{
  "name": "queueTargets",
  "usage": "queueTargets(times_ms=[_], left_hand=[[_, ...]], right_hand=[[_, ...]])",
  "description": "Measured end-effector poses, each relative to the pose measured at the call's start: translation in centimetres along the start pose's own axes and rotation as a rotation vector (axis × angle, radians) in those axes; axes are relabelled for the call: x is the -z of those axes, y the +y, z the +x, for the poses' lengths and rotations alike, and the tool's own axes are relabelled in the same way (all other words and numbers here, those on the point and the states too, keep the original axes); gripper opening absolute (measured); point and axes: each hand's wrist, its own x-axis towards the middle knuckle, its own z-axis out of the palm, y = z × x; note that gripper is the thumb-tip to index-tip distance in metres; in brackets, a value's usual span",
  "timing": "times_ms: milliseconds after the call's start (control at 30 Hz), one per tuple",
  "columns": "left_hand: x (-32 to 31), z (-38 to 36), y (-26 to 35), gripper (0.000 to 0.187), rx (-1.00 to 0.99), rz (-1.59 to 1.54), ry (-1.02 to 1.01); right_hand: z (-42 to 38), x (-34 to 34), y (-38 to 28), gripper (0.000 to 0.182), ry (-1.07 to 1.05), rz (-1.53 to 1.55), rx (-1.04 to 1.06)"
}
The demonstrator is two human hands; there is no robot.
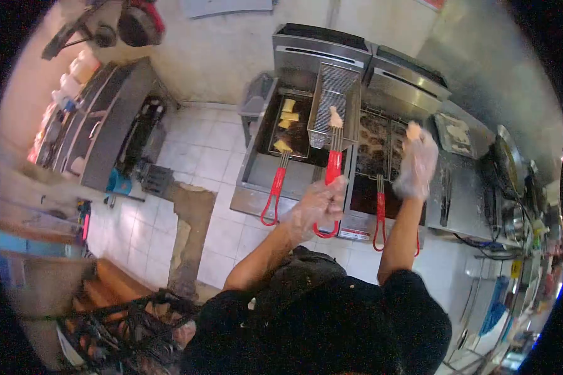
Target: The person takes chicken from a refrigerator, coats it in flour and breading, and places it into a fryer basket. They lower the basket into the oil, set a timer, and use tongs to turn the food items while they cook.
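My left hand, in a clear plastic glove, is closed around the red handle of a wire fryer basket. This basket is tilted up over the fryer, and a pale piece of food lies at its near end. My right hand, also gloved, is raised over the right-hand fryer with its fingers closed on a pale orange piece of food. Below it, a second basket sits in dark oil with several browned pieces. Yellow pieces lie in a left basket with a red handle.
To the right stands a steel counter with a floury tray, tongs and a wok. A dark grey unit lines the left wall. White floor tiles surround a broken brown patch.
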Motion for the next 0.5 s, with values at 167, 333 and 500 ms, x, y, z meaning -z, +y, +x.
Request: queueTargets(times_ms=[167,333,500], left_hand=[[-0.2,-1.3,2.0,0.028,0.010,-0.103,-0.136],[0.4,-2.0,2.4,0.024,0.073,-0.166,-0.146],[0.8,-3.0,2.6,0.025,0.095,-0.182,-0.227]], right_hand=[[-11.3,6.1,1.0,0.038,0.208,-0.292,-0.254],[-20.0,8.3,5.6,0.038,0.411,-0.108,-0.427],[-23.7,11.4,7.3,0.022,0.474,0.014,-0.557]])
